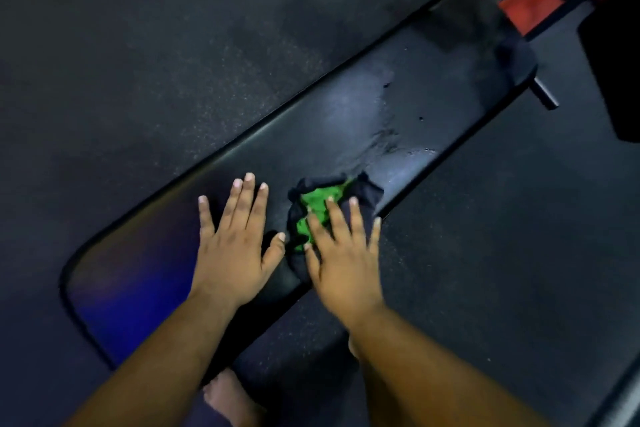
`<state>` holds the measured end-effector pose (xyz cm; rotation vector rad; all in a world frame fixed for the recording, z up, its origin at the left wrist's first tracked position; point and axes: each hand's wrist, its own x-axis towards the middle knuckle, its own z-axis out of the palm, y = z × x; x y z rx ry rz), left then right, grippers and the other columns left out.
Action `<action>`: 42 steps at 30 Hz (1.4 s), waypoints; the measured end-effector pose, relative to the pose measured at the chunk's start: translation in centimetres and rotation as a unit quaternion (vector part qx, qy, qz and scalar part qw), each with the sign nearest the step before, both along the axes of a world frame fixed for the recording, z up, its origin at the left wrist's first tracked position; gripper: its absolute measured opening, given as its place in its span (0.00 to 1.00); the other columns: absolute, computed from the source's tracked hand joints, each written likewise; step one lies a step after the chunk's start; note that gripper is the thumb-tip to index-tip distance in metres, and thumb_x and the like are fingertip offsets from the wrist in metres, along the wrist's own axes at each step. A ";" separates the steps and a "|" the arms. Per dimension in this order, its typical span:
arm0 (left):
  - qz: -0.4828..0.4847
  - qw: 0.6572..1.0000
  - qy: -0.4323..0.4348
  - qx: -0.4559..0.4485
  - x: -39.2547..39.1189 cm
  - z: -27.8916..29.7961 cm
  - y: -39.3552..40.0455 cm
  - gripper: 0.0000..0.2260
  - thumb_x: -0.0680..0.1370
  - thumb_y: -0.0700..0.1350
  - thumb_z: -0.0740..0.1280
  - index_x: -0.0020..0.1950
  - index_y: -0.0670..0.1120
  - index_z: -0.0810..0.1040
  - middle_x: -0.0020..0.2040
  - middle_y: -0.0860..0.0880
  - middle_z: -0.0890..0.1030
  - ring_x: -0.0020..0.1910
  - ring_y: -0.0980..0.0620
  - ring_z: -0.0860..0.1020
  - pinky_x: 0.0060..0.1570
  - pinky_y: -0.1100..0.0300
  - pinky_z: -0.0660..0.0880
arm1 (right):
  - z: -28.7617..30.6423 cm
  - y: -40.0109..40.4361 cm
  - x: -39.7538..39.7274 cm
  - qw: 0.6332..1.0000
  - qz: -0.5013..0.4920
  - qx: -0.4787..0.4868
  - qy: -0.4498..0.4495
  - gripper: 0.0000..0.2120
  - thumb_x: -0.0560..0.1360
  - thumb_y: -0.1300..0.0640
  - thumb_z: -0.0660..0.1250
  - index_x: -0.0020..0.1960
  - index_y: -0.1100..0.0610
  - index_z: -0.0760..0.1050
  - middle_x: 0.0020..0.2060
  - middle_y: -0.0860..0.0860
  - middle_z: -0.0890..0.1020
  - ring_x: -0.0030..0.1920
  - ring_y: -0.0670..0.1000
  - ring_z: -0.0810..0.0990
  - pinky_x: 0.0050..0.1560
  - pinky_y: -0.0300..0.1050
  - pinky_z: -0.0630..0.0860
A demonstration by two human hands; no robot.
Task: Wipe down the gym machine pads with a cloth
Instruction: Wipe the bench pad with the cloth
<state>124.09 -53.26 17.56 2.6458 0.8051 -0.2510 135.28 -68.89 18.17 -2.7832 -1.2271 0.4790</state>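
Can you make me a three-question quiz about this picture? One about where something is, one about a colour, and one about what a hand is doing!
1. Where is the cloth?
A. On the floor beside the bench
B. On the bench pad, under the right hand
C. Hanging from the metal bar

2. What colours show in the cloth?
A. Green and dark
B. Red and white
C. Yellow only

3. What is the left hand doing?
A. Pinching the cloth
B. Making a fist in the air
C. Lying flat on the pad with fingers spread

Answers:
1 B, the right hand presses the bunched cloth onto the bench pad near its edge.
2 A, bright green shows among dark folds.
3 C, the left hand rests on bare pad beside the cloth, fingers straight and apart.
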 end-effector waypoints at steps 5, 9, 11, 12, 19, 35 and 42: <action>-0.035 0.999 -0.012 0.018 4.2 -0.7 0.3 0.35 0.81 0.61 0.49 0.84 0.45 0.50 0.85 0.46 0.45 0.83 0.50 0.44 0.78 0.33 0.41 | -1.7 0.2 20.5 0.969 -0.244 -0.011 -0.034 0.27 0.83 0.45 0.54 0.81 0.47 0.59 0.82 0.52 0.54 0.82 0.61 0.44 0.74 0.78 0.45; -0.026 0.999 -0.009 0.020 7.5 -1.2 0.5 0.35 0.81 0.61 0.50 0.84 0.45 0.51 0.85 0.46 0.45 0.83 0.50 0.44 0.78 0.33 0.42 | -1.6 1.5 18.0 0.963 -0.267 0.002 -0.037 0.28 0.81 0.43 0.54 0.80 0.48 0.61 0.82 0.53 0.57 0.82 0.61 0.45 0.76 0.75 0.48; -0.013 1.000 -0.013 0.017 9.7 -1.5 0.8 0.34 0.81 0.61 0.50 0.84 0.45 0.52 0.85 0.46 0.47 0.83 0.49 0.45 0.78 0.32 0.43 | -0.9 1.4 12.2 0.988 -0.148 -0.002 -0.036 0.28 0.81 0.42 0.53 0.80 0.48 0.61 0.81 0.53 0.59 0.82 0.61 0.47 0.77 0.72 0.47; -0.012 1.000 -0.017 0.019 10.6 -1.6 0.9 0.34 0.81 0.60 0.51 0.84 0.44 0.53 0.85 0.45 0.47 0.83 0.49 0.46 0.78 0.32 0.44 | -0.6 0.8 10.4 0.996 -0.085 -0.011 -0.022 0.28 0.82 0.42 0.53 0.80 0.48 0.61 0.81 0.53 0.59 0.82 0.61 0.46 0.77 0.71 0.46; -0.035 0.998 -0.035 0.046 19.1 -2.6 3.3 0.35 0.81 0.61 0.51 0.84 0.44 0.53 0.85 0.46 0.47 0.83 0.50 0.45 0.78 0.33 0.39 | -2.4 5.8 31.1 0.995 -0.053 -0.024 -0.075 0.27 0.83 0.43 0.51 0.82 0.44 0.56 0.82 0.50 0.55 0.82 0.60 0.45 0.75 0.76 0.46; -0.066 0.995 -0.037 0.062 31.5 -3.0 5.6 0.35 0.82 0.63 0.48 0.84 0.46 0.45 0.85 0.47 0.43 0.83 0.50 0.44 0.76 0.30 0.40 | -2.7 10.6 45.0 0.996 -0.041 -0.004 -0.082 0.24 0.82 0.46 0.57 0.78 0.41 0.65 0.80 0.49 0.62 0.82 0.59 0.51 0.76 0.74 0.49; -0.170 0.982 -0.023 0.072 31.3 -2.9 6.1 0.39 0.78 0.66 0.57 0.84 0.50 0.52 0.85 0.48 0.50 0.83 0.47 0.49 0.75 0.28 0.49 | -1.1 2.2 35.1 0.996 -0.056 -0.031 -0.057 0.27 0.82 0.45 0.57 0.80 0.42 0.59 0.81 0.48 0.59 0.82 0.58 0.49 0.76 0.72 0.51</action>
